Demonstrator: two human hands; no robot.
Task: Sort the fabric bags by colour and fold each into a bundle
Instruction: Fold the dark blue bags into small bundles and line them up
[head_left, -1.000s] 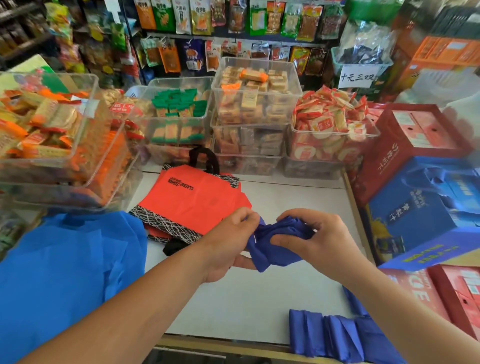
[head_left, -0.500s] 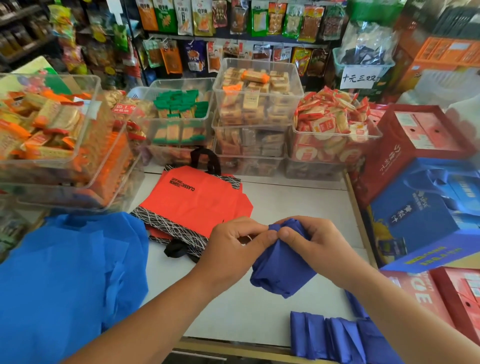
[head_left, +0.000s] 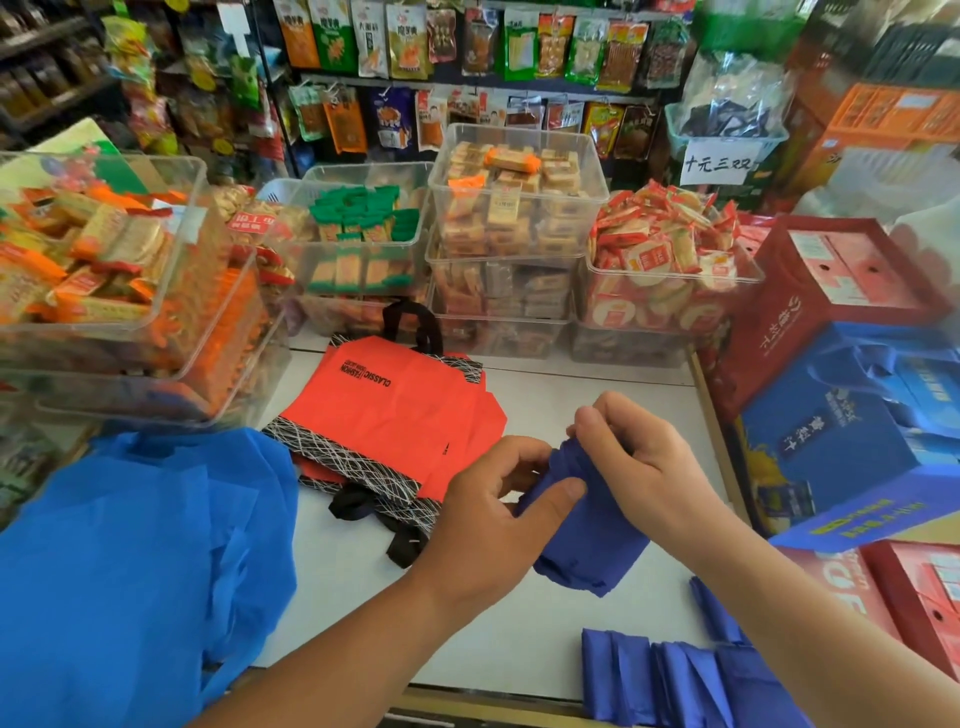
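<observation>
Head view, looking down over a white counter (head_left: 519, 654) in a shop. Both hands meet above the middle of the counter on one dark blue bag (head_left: 589, 545), which is partly rolled into a thick bundle. The left hand (head_left: 488, 525) grasps it from the left: the thumb lies across the near face of the fabric and the fingers curl round the far side. The right hand (head_left: 644, 467) grips the upper end, with its fingers curled over the top of the roll. The lower end of the bundle hangs toward the counter (whether it touches the surface cannot be told).

At the near edge, to the right of the arms, a row of folded dark blue bundles (head_left: 670, 680) lies side by side, partly under the right forearm. A stack of orange bags (head_left: 400, 415) with black handles and a black-and-white patterned band lies flat behind the left hand, apart from the held bag. A loose heap of lighter blue fabric (head_left: 130, 582) covers the near left corner.

Clear bins of packaged snacks (head_left: 519, 208) line the back and left of the counter. A red carton (head_left: 831, 291) and a blue gift box (head_left: 857, 447) stand along the right side.
</observation>
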